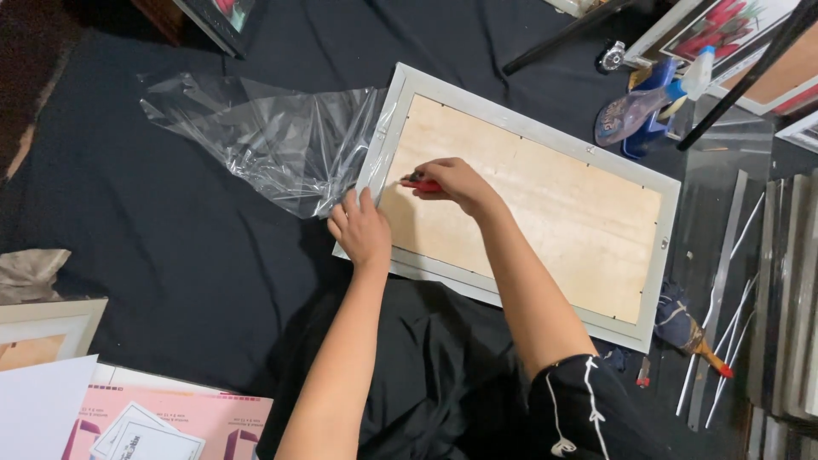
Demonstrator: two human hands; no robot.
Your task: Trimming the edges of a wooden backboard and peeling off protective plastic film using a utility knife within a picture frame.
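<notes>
Picture frame [520,200], pale grey border, lying face down at centre of view on black cloth [170,247]; light wooden backing board [545,213] facing up, long axis running from upper left to lower right. Clear plastic wrap [264,136] crumpled at upper left of centre, one edge reaching over the frame's left short side.

Left hand [362,228] pressed palm down on frame's left border near the lower left corner, fingers together, touching border and the wrap edge just beside it; flat on the frame rather than clamped on it. Right hand [456,181] just right of the left hand, over the backing board near its left edge, fingers closed around a small red-handled tool [421,182]; tool tip at the seam between board and border. Kind of tool: cannot tell, mostly hidden by fingers. Hands near each other, not touching.

Upper right: blue and purple spray bottle [648,111] lying just off the frame's upper edge, framed pictures [724,30] behind it. Right edge: metal strips [784,290] in a row, thin white rods beside them. Lower right of frame: brush with dark bristles [690,328] and orange-tipped handle. Lower left: pink and white printed sheets [162,426], corner of another frame [51,328] above them.
</notes>
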